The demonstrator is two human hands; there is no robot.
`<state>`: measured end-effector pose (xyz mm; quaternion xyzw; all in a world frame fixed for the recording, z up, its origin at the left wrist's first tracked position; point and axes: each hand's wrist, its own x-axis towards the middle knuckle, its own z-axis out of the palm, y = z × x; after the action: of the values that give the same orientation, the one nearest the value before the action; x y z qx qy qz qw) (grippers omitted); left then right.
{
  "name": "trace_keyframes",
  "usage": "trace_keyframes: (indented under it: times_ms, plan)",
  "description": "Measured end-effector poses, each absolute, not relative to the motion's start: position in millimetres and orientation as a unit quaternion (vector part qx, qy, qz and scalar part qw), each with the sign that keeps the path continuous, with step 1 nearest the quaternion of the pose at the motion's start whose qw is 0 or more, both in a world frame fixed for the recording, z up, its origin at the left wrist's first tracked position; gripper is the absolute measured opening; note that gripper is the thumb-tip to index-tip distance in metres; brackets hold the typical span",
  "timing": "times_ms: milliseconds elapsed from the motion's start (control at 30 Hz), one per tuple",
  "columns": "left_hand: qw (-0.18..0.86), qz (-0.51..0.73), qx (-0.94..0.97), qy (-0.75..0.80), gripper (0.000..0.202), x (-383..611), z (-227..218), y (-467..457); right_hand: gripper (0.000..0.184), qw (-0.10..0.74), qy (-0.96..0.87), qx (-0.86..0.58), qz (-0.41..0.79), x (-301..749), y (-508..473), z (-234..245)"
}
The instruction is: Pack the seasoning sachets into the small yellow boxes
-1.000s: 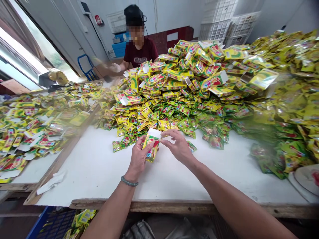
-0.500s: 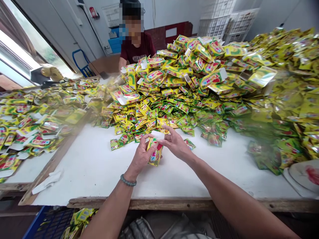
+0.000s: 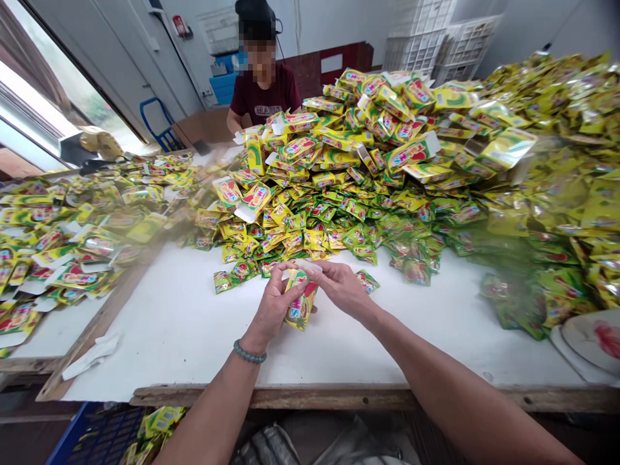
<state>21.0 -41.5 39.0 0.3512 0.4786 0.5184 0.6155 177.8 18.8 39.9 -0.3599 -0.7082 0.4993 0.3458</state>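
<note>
A small yellow-green carton (image 3: 301,303) with a red print is held upright over the white table (image 3: 203,349). My left hand (image 3: 272,307) is wrapped round its left side. My right hand (image 3: 343,286) pinches its white top flap, which is folded down over the mouth. Just beyond my hands lies the near edge of a big heap of yellow-green sachets and cartons (image 3: 368,174).
A person in a dark red shirt (image 3: 264,97) works at the table's far side. Another table at the left (image 3: 68,232) is covered with flat cartons. White crates (image 3: 436,45) are stacked at the back. A blue crate (image 3: 97,436) with sachets stands under the table's near edge.
My right hand has pushed the carton's white top flap from raised to folded down. The carton has tilted slightly and sunk lower between my hands.
</note>
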Motion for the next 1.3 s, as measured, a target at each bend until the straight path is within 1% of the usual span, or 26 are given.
trace_keyframes:
  times_ms: [100,167,267,400,467,567,633,833,933,1100,1233,1300]
  plan:
    - [0.611,0.540,0.319,0.483,0.062,20,40,-41,0.032,0.377,-0.758,-0.339,0.410,176,14,39]
    - [0.608,0.544,0.306,0.491,0.063,18,39,-40,0.032,0.388,-0.764,-0.332,0.395,175,13,38]
    - [0.584,0.552,0.309,0.508,0.061,16,38,-39,0.037,0.360,-0.738,-0.354,0.447,176,13,41]
    - [0.560,0.560,0.320,0.520,0.063,16,36,-38,0.021,0.344,-0.724,-0.376,0.465,175,15,43]
    - [0.558,0.558,0.322,0.524,0.062,16,35,-37,0.019,0.348,-0.698,-0.381,0.497,174,16,40]
    - [0.555,0.547,0.333,0.531,0.062,16,33,-37,0.032,0.346,-0.614,-0.367,0.608,175,23,31]
    - [0.555,0.538,0.345,0.533,0.063,15,33,-37,0.040,0.338,-0.573,-0.352,0.659,178,29,26]
    - [0.543,0.546,0.364,0.523,0.060,13,32,-39,0.040,0.294,-0.601,-0.278,0.689,192,39,29]
    - [0.538,0.559,0.357,0.521,0.058,11,31,-40,0.035,0.292,-0.647,-0.272,0.650,191,32,36]
    - [0.549,0.578,0.328,0.507,0.057,9,31,-38,0.027,0.354,-0.718,-0.320,0.507,179,15,38]
    - [0.584,0.567,0.305,0.494,0.064,12,34,-34,0.027,0.388,-0.708,-0.367,0.462,172,10,35]
    - [0.594,0.566,0.305,0.483,0.068,12,35,-34,0.027,0.396,-0.715,-0.365,0.447,170,9,34]
